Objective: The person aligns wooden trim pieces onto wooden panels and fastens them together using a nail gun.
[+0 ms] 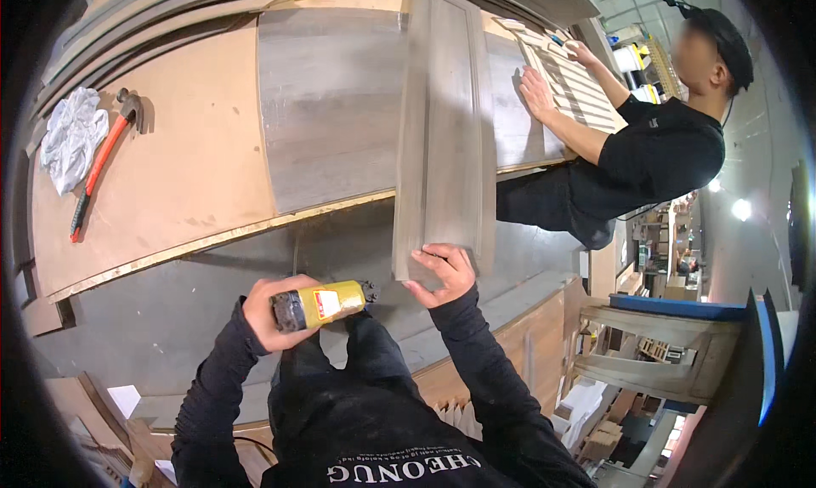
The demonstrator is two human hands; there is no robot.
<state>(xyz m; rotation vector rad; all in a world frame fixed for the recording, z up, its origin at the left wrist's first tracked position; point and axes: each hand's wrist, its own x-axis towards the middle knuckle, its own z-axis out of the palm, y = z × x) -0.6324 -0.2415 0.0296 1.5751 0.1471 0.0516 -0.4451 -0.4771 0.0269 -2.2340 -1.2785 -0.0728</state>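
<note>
In the head view, a long, grey wooden panel (446,139) lies across the light-brown wooden tabletop (187,148), its near end sticking out. The right hand (444,274), half curled, holds that end. Left of the panel, the left hand (269,318) wraps around a chunky yellow-and-black tool (338,301). Farther left lies a red-handled hammer (104,165).

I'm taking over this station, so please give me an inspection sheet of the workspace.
Surface: tan wooden workbench; flat grey sheet on top.
Work things: yellow-and-black handheld tool; long grey-brown framed panel overhanging the bench.
Clutter: orange-handled metal hammer beside crumpled white cloth.
Hands: left hand grips the tool; right hand touches the panel's near end.
Cables: thin dark line beside black left sleeve, possibly a cord.
Surroundings: co-worker in black, hands on pale slatted piece.
</note>
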